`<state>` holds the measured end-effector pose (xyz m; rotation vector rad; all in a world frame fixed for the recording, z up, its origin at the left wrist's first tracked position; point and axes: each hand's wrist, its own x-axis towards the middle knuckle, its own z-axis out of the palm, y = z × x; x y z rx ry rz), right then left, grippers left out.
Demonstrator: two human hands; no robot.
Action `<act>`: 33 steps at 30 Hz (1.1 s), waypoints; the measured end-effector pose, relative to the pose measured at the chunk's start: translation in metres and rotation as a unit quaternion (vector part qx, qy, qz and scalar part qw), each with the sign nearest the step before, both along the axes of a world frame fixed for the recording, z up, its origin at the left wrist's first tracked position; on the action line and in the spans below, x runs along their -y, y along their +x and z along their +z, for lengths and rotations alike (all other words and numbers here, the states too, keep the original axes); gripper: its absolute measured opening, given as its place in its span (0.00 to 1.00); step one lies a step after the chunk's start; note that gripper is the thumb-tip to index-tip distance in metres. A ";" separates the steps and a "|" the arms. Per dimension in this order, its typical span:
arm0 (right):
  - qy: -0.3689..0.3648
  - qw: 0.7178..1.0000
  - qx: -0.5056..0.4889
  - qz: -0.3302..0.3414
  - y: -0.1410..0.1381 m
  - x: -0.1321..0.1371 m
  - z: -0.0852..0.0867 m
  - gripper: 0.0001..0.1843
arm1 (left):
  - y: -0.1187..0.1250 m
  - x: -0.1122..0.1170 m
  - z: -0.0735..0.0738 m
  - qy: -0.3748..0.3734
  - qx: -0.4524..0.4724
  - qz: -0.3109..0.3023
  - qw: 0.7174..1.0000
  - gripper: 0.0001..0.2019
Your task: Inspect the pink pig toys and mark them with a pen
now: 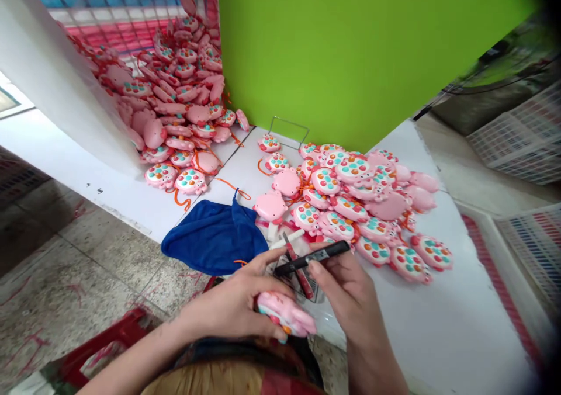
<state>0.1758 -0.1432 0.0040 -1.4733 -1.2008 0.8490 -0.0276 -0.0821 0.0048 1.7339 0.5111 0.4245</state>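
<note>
My left hand point(232, 304) is closed round a pink animal-shaped toy point(287, 313) with coloured buttons, tilted on its side at the table's front edge. My right hand point(350, 293) grips a black marker pen point(315, 257), its thumb pressed against the barrel. The pen's left end lies close to my left index finger; whether they touch I cannot tell. Beneath the pen is a small red-handled tool point(305, 283), partly hidden. A blue cloth point(213, 234) lies beyond my left wrist. Past my hands, many similar toys point(346, 208) are heaped on the white table.
A larger heap of pink toys point(179, 91) leans against a wire mesh at the back left. The green panel point(350, 50) stands upright behind the table point(456, 331). Plastic crates point(521, 138) are at the right. A red stool or crate point(105, 342) stands on the floor.
</note>
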 end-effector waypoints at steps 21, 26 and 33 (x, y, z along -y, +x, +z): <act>-0.090 0.981 -0.020 0.171 -0.036 -0.039 -0.012 0.13 | 0.010 0.014 0.003 -0.089 -0.081 -0.006 0.993 0.18; 0.031 0.974 -0.224 -0.008 -0.003 -0.068 -0.003 0.10 | -0.009 0.013 -0.004 -0.372 -0.032 -0.027 0.927 0.19; 0.032 0.962 -0.270 -0.015 -0.004 -0.061 -0.004 0.16 | -0.016 -0.015 -0.046 -0.432 0.145 0.301 0.838 0.29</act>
